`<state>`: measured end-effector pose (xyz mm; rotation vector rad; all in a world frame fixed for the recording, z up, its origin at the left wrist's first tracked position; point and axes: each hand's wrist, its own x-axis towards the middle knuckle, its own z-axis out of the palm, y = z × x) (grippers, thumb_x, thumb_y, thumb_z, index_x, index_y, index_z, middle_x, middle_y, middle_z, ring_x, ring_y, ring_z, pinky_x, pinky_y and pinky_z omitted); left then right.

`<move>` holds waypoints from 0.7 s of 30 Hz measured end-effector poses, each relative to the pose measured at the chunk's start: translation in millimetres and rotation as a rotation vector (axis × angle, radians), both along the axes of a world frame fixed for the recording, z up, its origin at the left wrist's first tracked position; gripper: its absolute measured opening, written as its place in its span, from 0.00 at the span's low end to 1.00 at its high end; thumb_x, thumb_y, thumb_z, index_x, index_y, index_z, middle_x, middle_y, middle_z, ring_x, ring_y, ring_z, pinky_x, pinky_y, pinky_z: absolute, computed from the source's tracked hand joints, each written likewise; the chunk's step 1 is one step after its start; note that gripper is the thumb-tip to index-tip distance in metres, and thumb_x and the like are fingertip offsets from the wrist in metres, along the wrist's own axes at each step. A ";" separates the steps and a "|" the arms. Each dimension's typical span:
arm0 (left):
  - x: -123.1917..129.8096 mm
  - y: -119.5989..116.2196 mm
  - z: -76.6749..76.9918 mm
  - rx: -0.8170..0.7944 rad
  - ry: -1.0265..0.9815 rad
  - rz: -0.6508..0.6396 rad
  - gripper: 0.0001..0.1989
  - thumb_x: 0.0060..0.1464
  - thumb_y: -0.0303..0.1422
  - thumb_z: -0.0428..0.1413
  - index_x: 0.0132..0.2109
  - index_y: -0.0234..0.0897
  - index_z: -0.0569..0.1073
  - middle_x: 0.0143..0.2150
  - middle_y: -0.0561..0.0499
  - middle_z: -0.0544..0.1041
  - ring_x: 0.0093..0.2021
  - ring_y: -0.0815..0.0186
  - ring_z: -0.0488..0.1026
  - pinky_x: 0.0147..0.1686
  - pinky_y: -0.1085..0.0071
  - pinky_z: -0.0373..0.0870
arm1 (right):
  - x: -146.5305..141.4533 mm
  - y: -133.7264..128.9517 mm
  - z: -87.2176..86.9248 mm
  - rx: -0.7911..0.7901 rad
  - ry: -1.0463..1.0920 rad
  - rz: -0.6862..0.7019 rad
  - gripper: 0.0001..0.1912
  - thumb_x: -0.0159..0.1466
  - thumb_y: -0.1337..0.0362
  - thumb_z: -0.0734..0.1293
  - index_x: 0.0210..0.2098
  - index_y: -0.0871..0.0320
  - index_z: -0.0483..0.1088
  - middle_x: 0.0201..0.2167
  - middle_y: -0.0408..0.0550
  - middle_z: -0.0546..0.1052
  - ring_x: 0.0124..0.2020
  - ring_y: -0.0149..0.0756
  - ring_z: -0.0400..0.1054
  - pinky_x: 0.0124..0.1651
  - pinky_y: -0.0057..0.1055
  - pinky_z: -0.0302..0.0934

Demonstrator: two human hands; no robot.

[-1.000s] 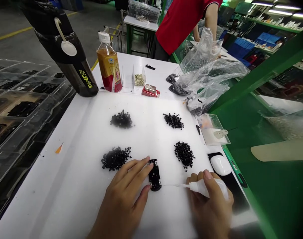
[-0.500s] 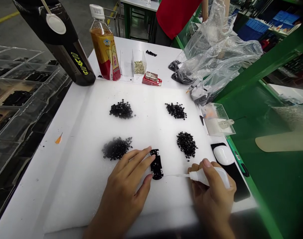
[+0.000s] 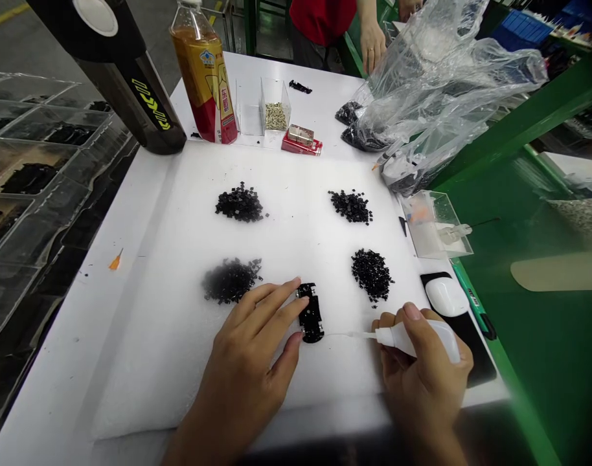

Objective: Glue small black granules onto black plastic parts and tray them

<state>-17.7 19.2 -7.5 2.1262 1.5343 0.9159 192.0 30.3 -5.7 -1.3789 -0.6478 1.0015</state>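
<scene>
On the foam sheet [image 3: 155, 369] before me I count four heaps of small black pieces [image 3: 239, 203], one black plastic part [image 3: 310, 314] at my left fingers [image 3: 276, 304], one squeeze bottle [image 3: 412, 340] in my right hand [image 3: 422, 375], and, near the table's [image 3: 315, 110] far edge, one drink bottle [image 3: 203, 81], one tumbler [image 3: 125, 84] and one clear box of brass bits [image 3: 275, 107].

a plastic drink bottle [image 3: 204, 84] stands beside a black tumbler [image 3: 135, 97]

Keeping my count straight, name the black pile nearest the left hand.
The front-left pile, just past the fingertips of the left hand; the other three piles lie farther away.
</scene>
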 end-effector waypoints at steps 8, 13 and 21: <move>0.9 1.4 2.4 -0.017 -0.019 -0.003 0.19 0.67 0.25 0.54 0.62 0.38 0.73 0.66 0.50 0.74 0.66 0.56 0.66 0.62 0.53 0.75 | -0.2 -2.6 -0.8 -0.025 -0.056 -0.021 0.20 0.60 0.56 0.79 0.25 0.57 0.66 0.21 0.40 0.66 0.22 0.32 0.65 0.19 0.25 0.54; 1.1 1.6 1.0 -0.013 -0.025 -0.008 0.18 0.67 0.26 0.54 0.61 0.38 0.73 0.66 0.50 0.74 0.65 0.57 0.66 0.62 0.56 0.74 | -0.8 -0.8 -0.1 0.009 -0.017 -0.025 0.24 0.59 0.59 0.79 0.22 0.56 0.60 0.20 0.37 0.61 0.21 0.30 0.63 0.21 0.27 0.57; 0.1 0.7 0.9 -0.013 -0.037 -0.012 0.18 0.67 0.25 0.54 0.61 0.37 0.73 0.66 0.50 0.74 0.64 0.58 0.67 0.62 0.55 0.74 | -2.2 -0.6 2.1 0.027 0.012 -0.017 0.27 0.60 0.60 0.79 0.20 0.56 0.56 0.18 0.35 0.57 0.18 0.28 0.60 0.21 0.28 0.55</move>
